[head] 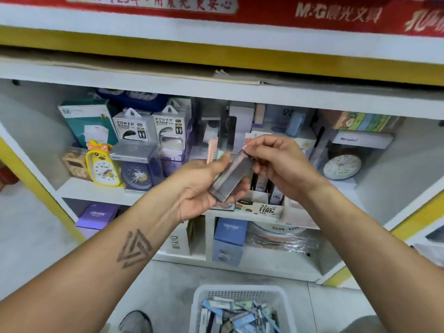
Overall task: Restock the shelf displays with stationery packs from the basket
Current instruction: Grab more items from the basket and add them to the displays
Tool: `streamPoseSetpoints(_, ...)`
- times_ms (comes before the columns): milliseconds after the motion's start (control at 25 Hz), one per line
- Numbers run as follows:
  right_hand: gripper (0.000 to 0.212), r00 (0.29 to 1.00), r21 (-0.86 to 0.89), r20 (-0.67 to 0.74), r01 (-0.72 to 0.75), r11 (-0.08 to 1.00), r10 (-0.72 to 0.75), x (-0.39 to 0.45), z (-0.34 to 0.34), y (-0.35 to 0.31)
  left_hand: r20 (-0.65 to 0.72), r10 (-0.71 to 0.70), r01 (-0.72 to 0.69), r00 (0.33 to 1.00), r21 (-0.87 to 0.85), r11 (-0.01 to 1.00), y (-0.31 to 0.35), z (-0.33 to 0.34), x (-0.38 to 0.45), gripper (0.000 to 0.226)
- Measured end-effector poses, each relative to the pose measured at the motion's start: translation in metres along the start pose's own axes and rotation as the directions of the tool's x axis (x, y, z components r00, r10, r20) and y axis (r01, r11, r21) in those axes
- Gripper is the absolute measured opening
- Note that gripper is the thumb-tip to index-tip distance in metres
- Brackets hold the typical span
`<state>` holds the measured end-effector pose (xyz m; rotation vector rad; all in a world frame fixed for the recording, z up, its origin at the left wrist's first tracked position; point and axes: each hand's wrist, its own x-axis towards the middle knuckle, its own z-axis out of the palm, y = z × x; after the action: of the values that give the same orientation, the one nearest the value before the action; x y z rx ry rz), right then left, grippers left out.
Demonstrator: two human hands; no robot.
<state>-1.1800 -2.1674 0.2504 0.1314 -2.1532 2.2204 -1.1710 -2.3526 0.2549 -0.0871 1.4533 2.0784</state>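
Stationery packs still fill the white plastic basket (240, 306) on the floor, so most restocking remains, while one grey, flat clear-wrapped pack (229, 176) is gripped by both left hand (204, 186) and right hand (278, 162) fingers before the white shelf (96, 192).

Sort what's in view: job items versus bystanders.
Job: grey pack held by left hand and right hand; basket; display box.
Bystanders: yellow clock, power banks, white clock.
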Motion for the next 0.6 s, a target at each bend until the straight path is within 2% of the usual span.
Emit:
streamPoseSetpoints(80, 0.014, 0.997, 0.007, -0.080, 0.001, 1.000, 0.000, -0.006, -0.023, -0.007, -0.051, 0.016, -0.017, 0.999, -0.023, 1.000, -0.002, 0.009, 0.005, 0.031)
streamPoseSetpoints(160, 0.011, 0.994, -0.011, -0.111, 0.012, 1.000, -0.013, -0.013, -0.044, -0.012, -0.179, 0.057, -0.054, 0.982, 0.023, 0.998, -0.003, 0.016, 0.013, 0.027)
streamPoseSetpoints(200, 0.007, 0.995, -0.032, -0.095, 0.017, 0.999, -0.020, -0.017, -0.052, -0.014, -0.238, 0.079, -0.067, 0.968, 0.059, 0.996, -0.004, 0.018, 0.018, 0.027)
streamPoseSetpoints(240, 0.012, 0.997, -0.057, -0.068, 0.026, 0.998, -0.030, -0.020, -0.059, -0.015, -0.276, 0.097, -0.074, 0.956, 0.092, 0.993, -0.006, 0.020, 0.022, 0.028)
streamPoseSetpoints(320, 0.026, 0.999, -0.124, -0.013, 0.047, 0.991, -0.049, -0.025, -0.069, -0.012, -0.302, 0.103, -0.068, 0.948, 0.125, 0.990, -0.008, 0.023, 0.027, 0.030)
streamPoseSetpoints(400, 0.020, 0.997, -0.256, 0.001, 0.073, 0.964, -0.075, -0.025, -0.071, -0.010, -0.295, 0.079, -0.043, 0.952, 0.124, 0.991, -0.011, 0.026, 0.030, 0.031)
streamPoseSetpoints(480, 0.011, 0.993, -0.483, -0.009, 0.099, 0.870, -0.118, -0.022, -0.067, -0.005, -0.264, 0.055, -0.024, 0.963, 0.118, 0.993, -0.012, 0.029, 0.030, 0.030)
streamPoseSetpoints(600, 0.004, 0.963, -0.781, 0.009, 0.174, 0.599, -0.268, -0.020, -0.057, 0.005, -0.212, 0.037, -0.012, 0.977, 0.119, 0.993, -0.011, 0.030, 0.029, 0.029)
